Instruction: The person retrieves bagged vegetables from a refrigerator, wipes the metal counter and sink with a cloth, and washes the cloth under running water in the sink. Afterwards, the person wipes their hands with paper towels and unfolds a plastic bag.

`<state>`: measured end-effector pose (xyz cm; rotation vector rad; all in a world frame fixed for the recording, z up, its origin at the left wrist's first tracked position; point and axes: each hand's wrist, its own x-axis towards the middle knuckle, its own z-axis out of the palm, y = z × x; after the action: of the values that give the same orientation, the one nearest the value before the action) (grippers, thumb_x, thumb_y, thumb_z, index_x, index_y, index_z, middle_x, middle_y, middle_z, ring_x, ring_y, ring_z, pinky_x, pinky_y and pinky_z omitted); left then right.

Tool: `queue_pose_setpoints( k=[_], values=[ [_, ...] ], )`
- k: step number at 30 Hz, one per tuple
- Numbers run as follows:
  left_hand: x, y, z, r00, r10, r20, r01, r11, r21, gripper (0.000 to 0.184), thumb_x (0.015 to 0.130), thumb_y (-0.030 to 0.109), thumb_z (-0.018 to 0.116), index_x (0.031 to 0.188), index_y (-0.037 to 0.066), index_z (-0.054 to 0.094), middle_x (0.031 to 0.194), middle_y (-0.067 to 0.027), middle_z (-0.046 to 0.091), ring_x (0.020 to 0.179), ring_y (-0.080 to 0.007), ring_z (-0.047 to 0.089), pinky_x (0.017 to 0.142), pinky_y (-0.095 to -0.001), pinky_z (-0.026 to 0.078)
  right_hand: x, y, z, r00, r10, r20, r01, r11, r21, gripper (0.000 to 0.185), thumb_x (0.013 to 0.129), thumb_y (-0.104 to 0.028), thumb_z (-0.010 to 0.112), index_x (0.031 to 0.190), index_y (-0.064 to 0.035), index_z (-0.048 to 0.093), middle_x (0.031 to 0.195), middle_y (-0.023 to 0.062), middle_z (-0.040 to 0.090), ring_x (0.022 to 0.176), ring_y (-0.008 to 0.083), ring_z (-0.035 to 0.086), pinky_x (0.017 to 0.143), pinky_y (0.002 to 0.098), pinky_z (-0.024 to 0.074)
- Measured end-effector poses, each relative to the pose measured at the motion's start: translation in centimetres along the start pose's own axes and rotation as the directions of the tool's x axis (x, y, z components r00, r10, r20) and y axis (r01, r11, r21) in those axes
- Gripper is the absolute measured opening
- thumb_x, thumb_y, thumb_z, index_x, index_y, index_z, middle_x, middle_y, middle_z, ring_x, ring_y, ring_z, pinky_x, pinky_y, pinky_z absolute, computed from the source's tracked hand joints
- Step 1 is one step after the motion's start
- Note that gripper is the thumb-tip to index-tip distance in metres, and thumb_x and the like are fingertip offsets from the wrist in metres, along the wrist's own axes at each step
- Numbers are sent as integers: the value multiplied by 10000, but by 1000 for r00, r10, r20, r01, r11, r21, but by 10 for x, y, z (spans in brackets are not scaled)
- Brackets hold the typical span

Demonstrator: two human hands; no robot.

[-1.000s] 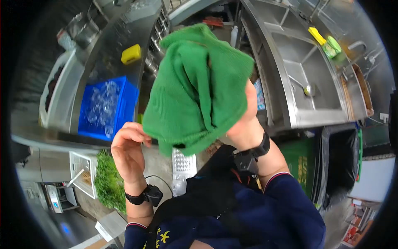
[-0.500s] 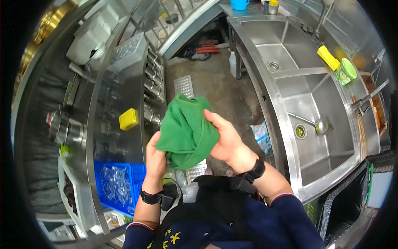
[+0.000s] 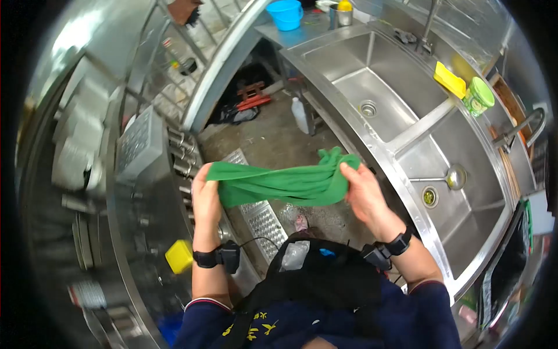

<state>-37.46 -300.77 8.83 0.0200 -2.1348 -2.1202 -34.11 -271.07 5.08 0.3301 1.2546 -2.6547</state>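
A green cloth (image 3: 279, 185) is stretched sideways between my two hands, gathered into long folds and bunched at its right end. My left hand (image 3: 206, 195) is closed on the cloth's left end. The bunched right end is gripped by my right hand (image 3: 363, 192), its thumb on top. Both wrists wear black straps with small devices. The cloth is held in the air above the wet floor, between the left counter and the sinks.
To the right are two steel sink basins (image 3: 378, 75), with a ladle (image 3: 456, 177) in the nearer one. A yellow sponge (image 3: 179, 256) sits on the left counter. Beyond stand a blue bucket (image 3: 285, 14), a white bottle (image 3: 300, 115) and a green tub (image 3: 479, 96).
The cloth went from a folded bundle to a long stretched strip as my hands moved apart. The view has turned toward the sinks, and the blue crate is mostly out of view.
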Motion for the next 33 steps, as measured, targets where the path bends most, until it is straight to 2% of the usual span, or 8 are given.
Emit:
queue_pose_setpoints(
  k=[4,7,8,10,12,17,26,33],
  values=[
    [104,-15,56,935,-153,319,160,987,3,179,853,65,481,975,-10,588,880,-45,614,815,-102,564,739,-226,440,31,-41,-9,901,-243,-358,243,969,-48,325,866,-138,544,1173,-62,468,1117,69,553,987,167,536,858,307,438],
    [173,-41,122,791,-148,594,289,946,-149,398,784,40,544,1173,-7,474,1109,-115,533,1032,-181,501,888,-280,390,43,-74,-34,714,-637,-291,379,701,-605,283,826,-77,552,1106,-47,524,1031,65,582,928,169,550,803,290,434],
    [190,-51,140,758,-179,627,355,920,-166,508,759,32,566,1243,0,416,1196,-132,486,1112,-210,460,938,-301,361,48,-77,-63,657,-750,-79,-43,68,-997,365,746,-72,590,1103,-32,529,990,108,565,877,249,543,765,336,438],
    [208,-61,157,768,-166,618,203,979,11,618,748,13,570,1310,16,312,1279,-130,407,1158,-225,424,971,-331,320,59,-73,-53,713,-678,177,-337,-553,-762,467,687,-107,619,1135,-41,508,1026,153,513,915,315,496,775,393,420],
    [221,-83,154,770,-100,630,155,987,-33,539,781,62,587,1277,23,381,1244,-122,454,1132,-206,455,936,-330,368,89,-30,-82,880,-465,-98,-255,-287,-923,569,728,-192,638,1224,-27,412,1173,161,426,1066,321,406,935,407,336],
    [256,-130,83,644,-527,555,537,828,163,258,846,125,569,1083,24,549,1003,-66,599,910,-149,568,783,-286,458,167,-20,-70,916,-378,-134,-311,-458,-833,652,716,-218,668,1247,23,375,1163,181,413,1095,324,375,988,380,294],
    [335,-110,41,725,-660,199,659,748,79,174,868,141,551,1009,41,575,918,-76,624,817,-160,589,733,-284,466,407,-45,-9,947,-315,53,-53,-320,-946,554,657,-160,673,1132,25,458,1038,129,462,984,285,443,835,366,401],
    [379,-89,79,751,-622,221,610,782,129,174,878,142,536,1006,29,574,898,-71,624,792,-141,593,724,-266,473,553,-38,38,899,-423,111,-19,-290,-957,348,667,-73,583,991,38,524,998,123,468,965,276,457,812,358,413]
  ],
)
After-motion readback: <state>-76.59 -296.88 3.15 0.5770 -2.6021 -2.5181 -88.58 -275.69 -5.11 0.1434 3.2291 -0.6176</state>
